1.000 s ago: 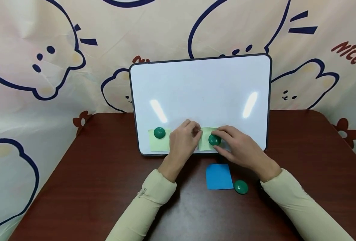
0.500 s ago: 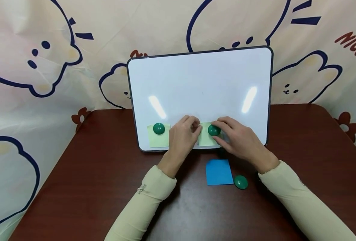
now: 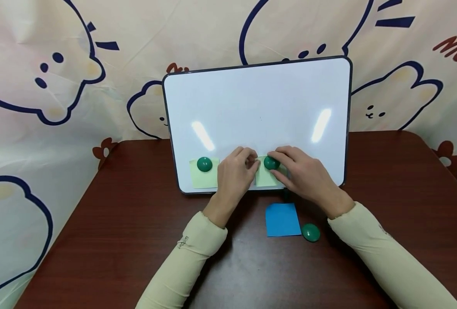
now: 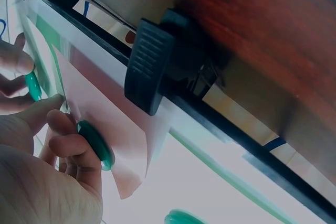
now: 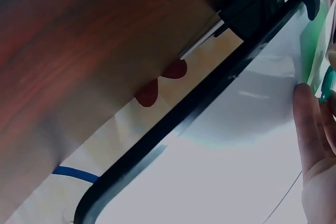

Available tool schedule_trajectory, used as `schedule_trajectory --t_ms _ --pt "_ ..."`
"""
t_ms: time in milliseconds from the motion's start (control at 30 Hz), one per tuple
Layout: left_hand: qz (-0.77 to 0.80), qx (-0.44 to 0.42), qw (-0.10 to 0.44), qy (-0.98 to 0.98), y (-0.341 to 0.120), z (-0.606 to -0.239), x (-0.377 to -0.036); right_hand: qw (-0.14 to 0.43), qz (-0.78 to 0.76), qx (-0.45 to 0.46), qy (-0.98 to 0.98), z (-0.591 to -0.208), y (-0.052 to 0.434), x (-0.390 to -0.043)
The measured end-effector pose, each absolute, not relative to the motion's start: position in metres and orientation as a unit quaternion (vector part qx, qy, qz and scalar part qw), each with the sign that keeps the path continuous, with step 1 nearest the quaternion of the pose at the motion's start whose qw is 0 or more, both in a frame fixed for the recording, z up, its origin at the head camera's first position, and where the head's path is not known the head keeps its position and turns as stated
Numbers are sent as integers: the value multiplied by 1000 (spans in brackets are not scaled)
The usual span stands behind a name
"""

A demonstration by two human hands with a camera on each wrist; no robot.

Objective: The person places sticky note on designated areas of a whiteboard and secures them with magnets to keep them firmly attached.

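Note:
On the whiteboard [image 3: 259, 103], my right hand [image 3: 307, 176] pinches a round green magnet [image 3: 271, 163] between thumb and fingers, over a light green sticky note [image 3: 266, 179]. My left hand [image 3: 234, 174] holds that note's left edge with thumb and finger. In the left wrist view, a pink sticky note [image 4: 121, 135] with a green magnet [image 4: 95, 145] on it is beside my left hand; the hand hides them in the head view. Further left, another light green note [image 3: 205, 181] bears a green magnet [image 3: 204, 164].
On the brown table [image 3: 116, 240], a blue sticky note [image 3: 283, 220] lies beside a loose green magnet [image 3: 311, 232]. Black clamp-like stand parts [image 4: 149, 66] grip the board's lower edge. A cartoon-printed curtain [image 3: 209, 30] hangs behind.
My right hand has moved the magnet slightly left and up over the light green note. The left hand stays at the note's edge. The head view has tilted a little.

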State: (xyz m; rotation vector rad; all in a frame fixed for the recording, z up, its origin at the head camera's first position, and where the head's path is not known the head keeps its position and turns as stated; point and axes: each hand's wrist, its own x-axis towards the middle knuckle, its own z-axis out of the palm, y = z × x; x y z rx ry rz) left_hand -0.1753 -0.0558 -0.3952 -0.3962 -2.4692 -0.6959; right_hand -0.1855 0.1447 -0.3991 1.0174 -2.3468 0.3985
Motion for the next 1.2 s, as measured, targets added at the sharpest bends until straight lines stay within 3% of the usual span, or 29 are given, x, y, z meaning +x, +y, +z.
schedule_trajectory --t_ms 1200 --pt "-251 -148 275 -916 -54 -396 -176 273 145 387 -869 -402 147 -185"
